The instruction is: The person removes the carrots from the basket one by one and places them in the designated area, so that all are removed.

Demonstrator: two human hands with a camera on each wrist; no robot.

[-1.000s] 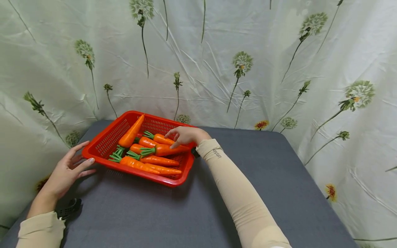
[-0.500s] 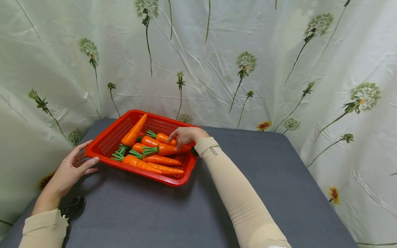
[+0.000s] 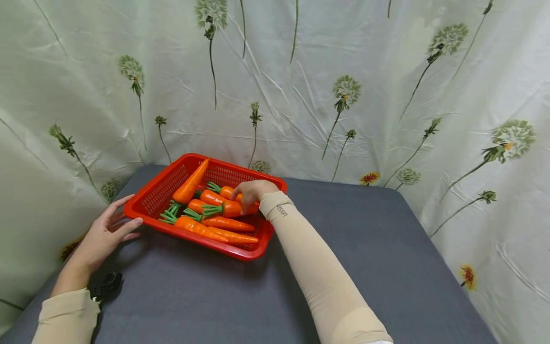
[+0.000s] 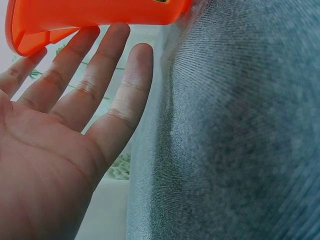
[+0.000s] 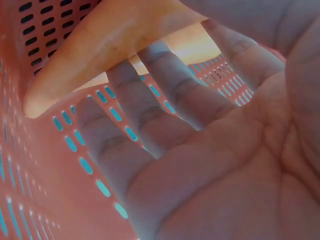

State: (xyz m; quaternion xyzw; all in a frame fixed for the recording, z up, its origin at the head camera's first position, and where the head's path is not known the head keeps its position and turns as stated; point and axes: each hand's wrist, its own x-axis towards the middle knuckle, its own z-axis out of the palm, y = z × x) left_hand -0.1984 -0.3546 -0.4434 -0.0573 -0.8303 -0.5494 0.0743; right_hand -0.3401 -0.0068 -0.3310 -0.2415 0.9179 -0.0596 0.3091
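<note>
A red slotted basket (image 3: 219, 245) stands at the left of the grey table, holding several orange carrots with green tops. At its left end my left hand (image 3: 98, 240) has its fingers spread and nearly straight. In the left wrist view those fingertips touch the basket's wall (image 4: 135, 11). My right hand (image 3: 253, 190) reaches down inside the basket's right end, over the tapered part of a carrot (image 3: 229, 208). Seen from the right wrist, its long, slightly bent fingers (image 5: 165, 82) meet the carrot's underside (image 5: 115, 37). Its thumb is partly cut off there.
One carrot (image 3: 189, 184) leans against the back wall of the basket, tip up. A pale curtain (image 3: 301, 95) with dandelion prints hangs right behind the table (image 3: 352, 239). A black band (image 3: 107, 285) sits at my left wrist.
My right hand has come a little lower and further into the basket, over the carrot. The whole view has shifted slightly right. My left hand stays at the basket's end.
</note>
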